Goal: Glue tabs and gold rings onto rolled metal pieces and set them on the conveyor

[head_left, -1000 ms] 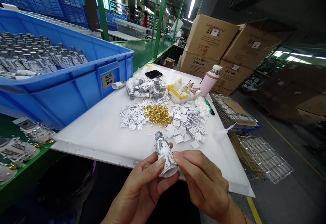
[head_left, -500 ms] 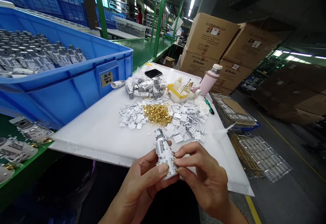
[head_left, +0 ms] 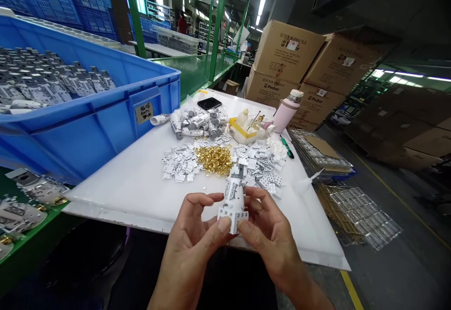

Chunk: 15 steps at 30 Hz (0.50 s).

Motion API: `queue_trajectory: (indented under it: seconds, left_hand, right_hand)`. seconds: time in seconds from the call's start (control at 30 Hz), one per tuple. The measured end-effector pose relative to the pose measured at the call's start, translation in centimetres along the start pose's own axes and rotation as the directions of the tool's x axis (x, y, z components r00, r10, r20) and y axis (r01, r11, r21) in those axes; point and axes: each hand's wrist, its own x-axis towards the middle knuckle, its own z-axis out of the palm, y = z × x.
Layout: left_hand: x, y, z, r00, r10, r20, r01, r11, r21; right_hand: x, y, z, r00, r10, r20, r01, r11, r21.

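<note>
Between my two hands, over the table's near edge, stands a white and grey model part (head_left: 234,197), cone-like with a grey block on top and small square marks round its wide base. My left hand (head_left: 197,235) grips it from the left, thumb on the base. From the right, my right hand (head_left: 269,237) closes on it, thumb low on the base and fingers partly hidden behind. Just beyond lie a heap of gold rings (head_left: 214,159), small white plates (head_left: 180,162) to its left and more white plates (head_left: 268,171) to its right.
On the white table (head_left: 116,188) are similar model parts (head_left: 199,122), a phone (head_left: 209,104), a yellow-edged tray (head_left: 243,136), a pink bottle (head_left: 286,112), a green pen (head_left: 287,147) and a white nozzle-tipped bottle (head_left: 305,184). A blue crate (head_left: 88,131) of parts stands left; cartons (head_left: 287,56) stand behind.
The model part has turned upright and moved slightly right and up. My right hand has shifted from pinching its side to holding the base, fingers behind it.
</note>
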Motion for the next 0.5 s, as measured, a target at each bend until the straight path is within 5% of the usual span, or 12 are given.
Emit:
queue_trajectory:
  seconds: [0.13,0.27,0.5]
  left_hand:
    - [0.2,-0.8,0.2,0.995,0.090,-0.039,-0.085,0.989,0.117]
    - [0.3,-1.3,0.4,0.983,0.127,-0.132,-0.108,0.984,0.143]
    - [0.7,-2.1,-0.1,0.981,0.118,-0.154,-0.095,0.984,0.149]
  right_hand:
    - [-0.1,1.3,1.0,0.960,-0.192,-0.202,0.150,0.967,-0.206]
    - [-0.5,2.3,1.3,0.911,-0.311,-0.270,0.185,0.895,-0.405]
    - [-1.4,1.0,1.3,0.943,-0.324,-0.070,0.206,0.739,-0.641]
